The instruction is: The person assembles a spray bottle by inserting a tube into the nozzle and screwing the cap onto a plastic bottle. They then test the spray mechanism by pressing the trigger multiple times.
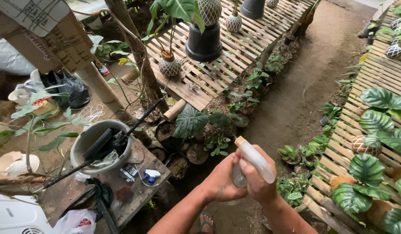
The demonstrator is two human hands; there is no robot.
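White tube (pixel 257 161): long axis slants up-left, cork end uppermost; right hand (pixel 257 184) grasps it; left hand (pixel 222 182) clasps its lower end.

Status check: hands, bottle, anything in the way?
Left hand and right hand both gripping small clear bottle. White cork-tipped tube in right hand. Potted plants below, apart.

Two bare forearms enter from the lower centre of the frame, without sleeves, gloves or wrist items. Left hand (pixel 222 182) and right hand (pixel 257 180) are uncovered. One foot (pixel 206 222), bottom centre, wears an open sandal with straps.
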